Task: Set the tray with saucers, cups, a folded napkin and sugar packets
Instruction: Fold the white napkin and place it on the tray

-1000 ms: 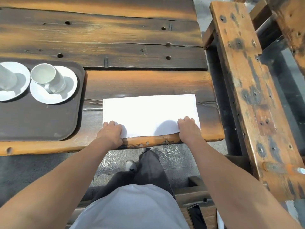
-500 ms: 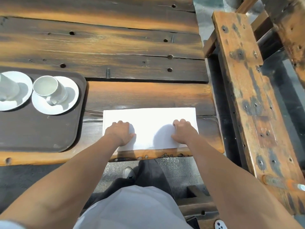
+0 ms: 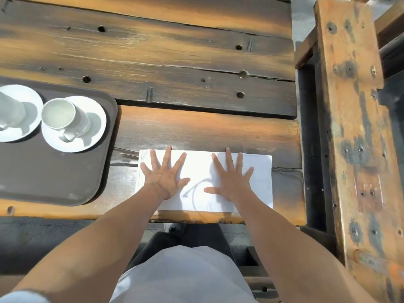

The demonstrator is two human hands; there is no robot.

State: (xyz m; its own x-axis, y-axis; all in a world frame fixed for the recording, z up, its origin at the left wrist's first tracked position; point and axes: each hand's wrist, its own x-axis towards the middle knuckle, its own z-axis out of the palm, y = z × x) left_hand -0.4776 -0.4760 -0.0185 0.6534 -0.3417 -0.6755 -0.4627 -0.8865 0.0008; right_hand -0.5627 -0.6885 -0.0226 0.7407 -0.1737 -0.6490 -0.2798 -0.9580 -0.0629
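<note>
The plank worktop [image 3: 196, 62] is dark, weathered wood with bolt holes. At its near left corner sits a brown tray [image 3: 54, 176]. On the tray's far part are two white saucers, each with a white cup standing on it. The right saucer [image 3: 72, 147] carries a cup [image 3: 61, 114] that shows its empty inside and has its handle toward the near edge. The left saucer [image 3: 21, 134] and its cup [image 3: 11, 110] are cut off by the picture's side. Past the worktop's right edge, across a dark gap, runs a weathered wooden beam [image 3: 354, 127] studded with bolts. Nothing lies between the tray and the napkin but bare wood.

Both forearms reach forward from the near edge. The left hand [image 3: 164, 178] and the right hand [image 3: 231, 180] lie palm down and side by side on the napkin [image 3: 258, 171]. Their fingers [image 3: 168, 156] are straight and spread wide, pressing flat and gripping nothing. The thumbs point toward each other. Each middle fingertip reaches the napkin's far edge.

The napkin is a white rectangle lying flat along the worktop's near edge, toward the near right corner and just beside the tray without touching it. Its long sides run parallel to that edge. It is bright in the sunlight, and the hands' shadows fall on it between the thumbs. The left forearm hides its near left corner.
</note>
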